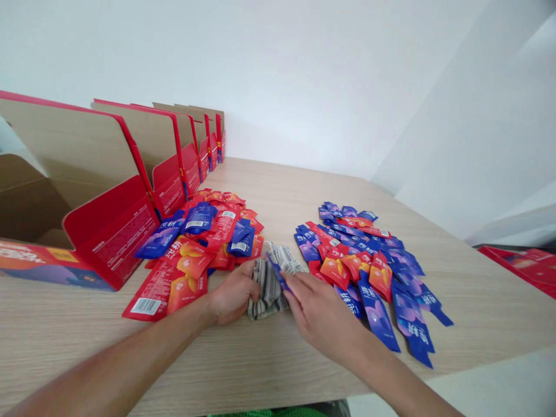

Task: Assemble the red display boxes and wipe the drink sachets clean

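Note:
A grey-and-white striped cloth (pixel 268 291) lies bunched between my hands near the front of the table. My left hand (pixel 234 293) is closed on the cloth's left side. Pinched in the fingers of my right hand (pixel 319 310) is a blue pouch (pixel 277 271), seen nearly edge-on against the cloth. Left of my hands spreads a heap of red pouches (pixel 185 255) with some blue ones (pixel 161 236) on top. To the right, close by my right hand, lies a second pile of blue pouches (pixel 376 310) and red pouches (pixel 334 271).
Several open red cartons stand in a row along the left, the nearest carton (pixel 117 237) with its flaps raised. A white wall (pixel 295 81) rises behind the wooden table (pixel 278 179). At the far right is a red box (pixel 523 266).

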Demonstrator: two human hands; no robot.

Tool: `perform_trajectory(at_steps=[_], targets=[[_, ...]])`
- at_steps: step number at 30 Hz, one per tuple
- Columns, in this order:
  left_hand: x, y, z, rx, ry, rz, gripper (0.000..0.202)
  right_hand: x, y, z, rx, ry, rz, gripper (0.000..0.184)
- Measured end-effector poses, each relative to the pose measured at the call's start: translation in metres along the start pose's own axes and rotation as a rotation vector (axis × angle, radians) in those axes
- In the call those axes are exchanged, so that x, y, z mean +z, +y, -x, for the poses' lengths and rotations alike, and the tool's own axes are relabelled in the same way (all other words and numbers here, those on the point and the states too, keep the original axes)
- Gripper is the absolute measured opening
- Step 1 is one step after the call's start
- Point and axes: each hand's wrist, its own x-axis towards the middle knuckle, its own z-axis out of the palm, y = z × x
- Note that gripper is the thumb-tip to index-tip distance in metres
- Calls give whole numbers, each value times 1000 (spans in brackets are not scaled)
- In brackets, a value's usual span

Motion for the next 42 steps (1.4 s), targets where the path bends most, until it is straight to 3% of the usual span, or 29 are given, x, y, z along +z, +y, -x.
perform_trajectory(at_steps=[4,6,8,10,13,16,18,20,23,27,30,33,38,42], targets=[[1,0,-1,-11,-19,-9,57,-2,19,-14,359,119,-542,22],[1,1,-1,-14,-15,-21,60,9,28,-22,478,174,-763,37],[2,2,0,-12,2,-39,62,25,35,-26,519,211,-747,53],[2,2,0,-11,13,-50,64,39,38,-25,468,258,-523,53],[2,1,0,3,8,-44,65,49,37,-18,261,283,-215,41],[1,1,-1,5,8,-39,65,50,29,-9,91,188,-101,51],[1,1,-1,6,11,-43,64,48,21,-5,63,109,-77,52],[0,1,-1,11,5,-55,62,44,12,-1,74,50,-65,54],[0,2,-1,9,-3,-77,59,39,1,5,90,-1,-40,72],[2,2,-1,2,34,-86,65,31,-5,17,65,-37,9,59],[3,3,0,-4,6,-69,67,13,-3,24,27,-88,-27,61],[2,2,0,6,-9,-48,66,-15,2,25,101,-91,-128,66],[-1,1,0,-10,-56,-43,57,-58,9,-1,181,32,-373,62],[-4,-2,-1,57,-18,-57,40,-62,7,-49,254,4,-687,50]])
